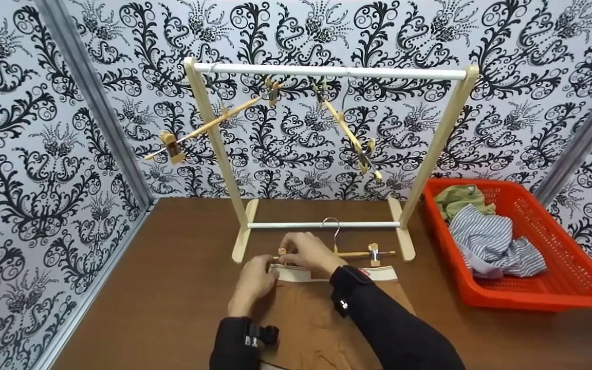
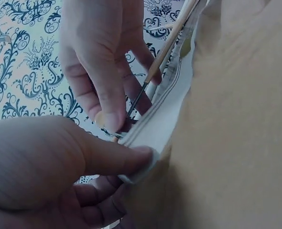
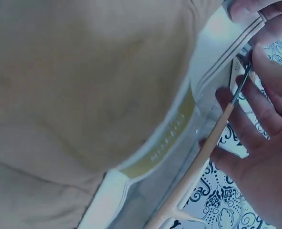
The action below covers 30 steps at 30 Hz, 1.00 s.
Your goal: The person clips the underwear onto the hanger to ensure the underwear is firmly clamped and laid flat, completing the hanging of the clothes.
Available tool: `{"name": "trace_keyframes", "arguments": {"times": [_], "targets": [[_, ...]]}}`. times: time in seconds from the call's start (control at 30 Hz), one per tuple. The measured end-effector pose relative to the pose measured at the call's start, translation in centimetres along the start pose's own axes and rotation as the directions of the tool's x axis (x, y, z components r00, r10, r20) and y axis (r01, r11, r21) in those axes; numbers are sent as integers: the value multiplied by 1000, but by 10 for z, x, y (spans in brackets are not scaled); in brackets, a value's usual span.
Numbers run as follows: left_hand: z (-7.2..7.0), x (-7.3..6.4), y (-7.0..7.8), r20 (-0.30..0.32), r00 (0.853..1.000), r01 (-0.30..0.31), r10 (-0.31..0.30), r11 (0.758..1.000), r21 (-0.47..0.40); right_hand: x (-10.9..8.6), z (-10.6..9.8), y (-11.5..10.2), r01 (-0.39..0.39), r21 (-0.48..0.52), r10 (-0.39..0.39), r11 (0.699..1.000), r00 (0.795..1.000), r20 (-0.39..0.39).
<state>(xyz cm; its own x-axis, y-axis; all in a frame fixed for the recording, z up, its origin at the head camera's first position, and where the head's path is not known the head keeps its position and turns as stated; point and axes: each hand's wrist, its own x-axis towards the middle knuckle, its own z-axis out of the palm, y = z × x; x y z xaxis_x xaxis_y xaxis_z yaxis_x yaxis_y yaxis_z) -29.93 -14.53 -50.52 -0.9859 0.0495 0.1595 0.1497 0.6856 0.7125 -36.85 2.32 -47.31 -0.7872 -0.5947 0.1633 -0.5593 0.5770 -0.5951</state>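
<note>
Brown underwear (image 1: 311, 318) with a white elastic waistband (image 2: 172, 107) lies on the table, waistband toward the rack. My left hand (image 1: 254, 282) pinches one corner of the waistband, its thumb (image 2: 126, 160) on top of the white band. Just beyond that corner, my right hand (image 1: 311, 252) pinches the clip (image 1: 282, 252) at the left end of a wooden clip hanger (image 3: 198, 164). The clip's jaws are mostly hidden behind my fingers. The hanger's rod runs along the waistband, its hook (image 1: 331, 221) standing up and its other clip (image 1: 374, 254) off the cloth.
A rack with a white top bar (image 1: 327, 71) and wooden posts stands behind my hands. Two clip hangers hang from it, one on the left (image 1: 219, 121) and one on the right (image 1: 347, 128). At the right, a red basket (image 1: 537, 303) holds striped cloth (image 1: 486, 234) and green cloth (image 1: 460, 200).
</note>
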Motion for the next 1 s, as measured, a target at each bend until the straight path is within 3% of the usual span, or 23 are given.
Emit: {"name": "trace_keyframes", "arguments": {"times": [0.2, 0.43, 0.7, 0.87, 1.0], "targets": [[-2, 2, 0, 12, 1000, 9, -8, 996, -84, 1, -8, -1, -27, 182, 20, 983, 999, 37], [-3, 1, 0, 47, 997, -55, 61, 992, -112, 0, -11, 1, -33, 178, 26, 983, 999, 43], [-4, 2, 2, 27, 992, -120, 124, 984, -131, 1, -15, 0, 12, 118, -15, 993, 1000, 26], [-5, 1, 2, 1, 989, -143, 145, 979, -145, 0, -16, 1, 14, 144, -20, 989, 999, 42], [-7, 1, 2, -36, 992, -122, 118, 975, -187, -1, -15, 3, 12, 200, -16, 980, 1000, 14]]}}
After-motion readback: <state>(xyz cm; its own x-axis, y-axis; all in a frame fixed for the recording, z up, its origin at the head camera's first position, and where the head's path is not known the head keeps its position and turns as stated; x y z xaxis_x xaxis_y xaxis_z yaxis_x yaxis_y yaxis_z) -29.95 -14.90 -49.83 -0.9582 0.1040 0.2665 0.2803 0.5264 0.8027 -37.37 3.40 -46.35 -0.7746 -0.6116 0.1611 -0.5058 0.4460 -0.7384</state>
